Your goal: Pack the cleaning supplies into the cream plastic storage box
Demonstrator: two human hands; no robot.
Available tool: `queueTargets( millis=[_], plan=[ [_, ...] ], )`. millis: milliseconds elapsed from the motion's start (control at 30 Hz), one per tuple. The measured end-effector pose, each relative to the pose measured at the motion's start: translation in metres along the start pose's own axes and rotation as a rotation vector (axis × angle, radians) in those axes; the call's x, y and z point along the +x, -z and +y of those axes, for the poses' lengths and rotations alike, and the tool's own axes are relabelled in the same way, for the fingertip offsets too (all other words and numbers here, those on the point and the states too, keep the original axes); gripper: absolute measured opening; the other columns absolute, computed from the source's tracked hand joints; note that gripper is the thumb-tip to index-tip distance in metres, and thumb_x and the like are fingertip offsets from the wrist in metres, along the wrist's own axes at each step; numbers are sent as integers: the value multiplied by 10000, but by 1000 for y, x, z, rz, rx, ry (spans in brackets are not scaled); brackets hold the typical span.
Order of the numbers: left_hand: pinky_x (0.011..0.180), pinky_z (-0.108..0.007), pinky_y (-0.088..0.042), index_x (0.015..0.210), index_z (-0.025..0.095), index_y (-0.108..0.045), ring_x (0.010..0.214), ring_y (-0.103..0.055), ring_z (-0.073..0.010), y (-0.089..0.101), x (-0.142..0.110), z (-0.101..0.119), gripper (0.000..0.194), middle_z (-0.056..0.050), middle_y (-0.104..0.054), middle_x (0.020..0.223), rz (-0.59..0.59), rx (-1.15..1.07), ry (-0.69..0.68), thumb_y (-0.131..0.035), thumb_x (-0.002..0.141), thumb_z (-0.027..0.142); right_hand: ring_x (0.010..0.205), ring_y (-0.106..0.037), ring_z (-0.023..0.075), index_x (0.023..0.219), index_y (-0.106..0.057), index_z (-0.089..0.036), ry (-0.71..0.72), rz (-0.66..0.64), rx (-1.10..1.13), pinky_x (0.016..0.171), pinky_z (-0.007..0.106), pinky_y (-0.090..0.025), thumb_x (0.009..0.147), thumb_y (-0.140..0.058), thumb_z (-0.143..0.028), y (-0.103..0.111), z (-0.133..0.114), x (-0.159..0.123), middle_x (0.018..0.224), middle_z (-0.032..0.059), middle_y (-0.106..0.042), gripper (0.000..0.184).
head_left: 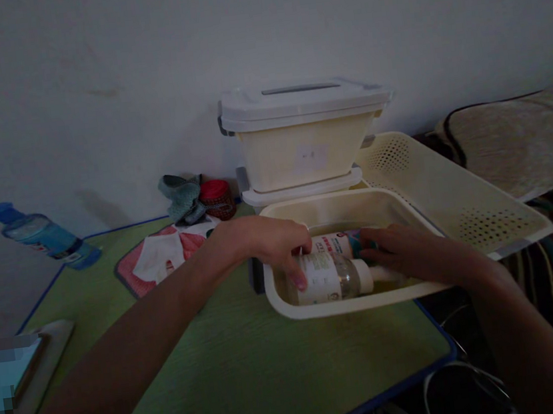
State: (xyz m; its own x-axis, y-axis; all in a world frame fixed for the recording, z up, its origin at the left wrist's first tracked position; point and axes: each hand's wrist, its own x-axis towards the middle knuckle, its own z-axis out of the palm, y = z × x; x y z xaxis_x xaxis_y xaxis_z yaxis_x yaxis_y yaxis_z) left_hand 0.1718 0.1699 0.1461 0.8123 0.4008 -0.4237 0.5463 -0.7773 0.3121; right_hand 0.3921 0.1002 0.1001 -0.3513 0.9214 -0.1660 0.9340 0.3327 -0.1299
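Inside a cream plastic bin (314, 309), two bottles lie on their sides. The nearer is a clear bottle (320, 281) with a white label and a white cap end pointing right. Behind it is a white bottle (330, 243) with red print and a teal part. My left hand (285, 243) is closed around the left end of the clear bottle, thumb on its near side. My right hand (397, 249) reaches over the bin's right side, its fingers curled on the teal end of the white bottle. Part of both grips is hidden.
Behind the bin stand stacked lidded boxes (305, 153). A perforated cream basket (434, 174) sits to the right. The green table (216, 375) also bears a blue bottle (53, 238), a teal cloth (182, 198), a red-lidded jar (217, 197) and a pink cloth (138, 274).
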Motion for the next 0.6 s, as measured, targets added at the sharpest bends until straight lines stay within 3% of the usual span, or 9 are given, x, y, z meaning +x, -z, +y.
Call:
queueTargets(
  millis=[200, 400, 500, 600],
  plan=[
    [637, -204, -404, 1007, 148, -636, 790, -575, -164, 0, 3, -4, 320, -43, -664, 923, -105, 33, -63, -633, 714, 277, 638, -588, 188, 869, -590, -161, -16, 87, -39, 557, 289, -355, 913, -316, -212, -6, 3, 1, 736, 80, -645, 283],
    [692, -211, -408, 991, 148, -644, 846, -581, -180, -1, -1, -4, 368, -47, -662, 926, -30, 8, -46, -667, 688, 356, 652, -590, 197, 811, -548, -159, -131, 44, -47, 577, 295, -343, 920, -288, -204, 2, -6, 2, 718, 91, -623, 286],
    [724, -213, -410, 1017, 156, -636, 878, -585, -180, -4, -4, -5, 385, -42, -662, 958, 25, -25, -32, -680, 679, 334, 667, -589, 206, 821, -536, -166, -181, 135, -95, 574, 295, -340, 913, -299, -205, 6, -12, 0, 730, 90, -620, 256],
    [790, -225, -408, 1091, 156, -602, 947, -577, -185, -10, -6, -9, 459, -53, -642, 1052, 95, -71, -48, -698, 676, 328, 659, -590, 219, 830, -537, -172, -231, 331, -107, 571, 305, -359, 899, -320, -231, 11, -19, -5, 758, 95, -630, 234]
  ],
)
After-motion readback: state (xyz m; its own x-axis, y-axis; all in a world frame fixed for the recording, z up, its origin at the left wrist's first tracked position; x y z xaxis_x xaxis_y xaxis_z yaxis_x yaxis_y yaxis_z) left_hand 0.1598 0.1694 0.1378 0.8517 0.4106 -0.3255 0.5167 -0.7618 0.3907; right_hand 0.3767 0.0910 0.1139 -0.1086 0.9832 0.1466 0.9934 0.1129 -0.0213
